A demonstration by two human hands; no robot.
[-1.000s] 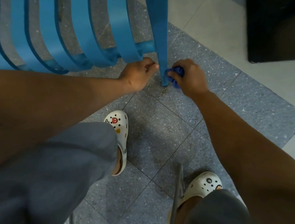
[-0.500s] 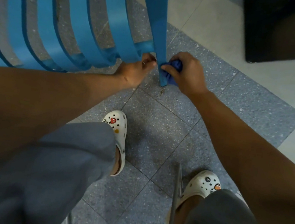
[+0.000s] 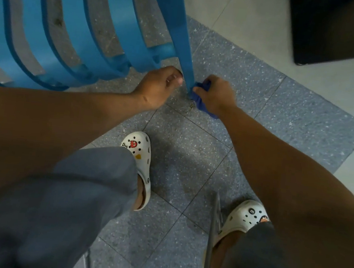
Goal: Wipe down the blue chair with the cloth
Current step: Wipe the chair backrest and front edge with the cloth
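Looking down, head view: blue chair (image 3: 77, 34) upper left, its leg (image 3: 183, 35) running long from top edge down to the speckled grey tile floor (image 3: 191, 157); pale tiles beyond. Right hand (image 3: 216, 96) clenched round the dark blue cloth (image 3: 199, 101), pressed against the leg's foot. Left hand (image 3: 159, 86), fingers curled, beside the leg; grip unclear.
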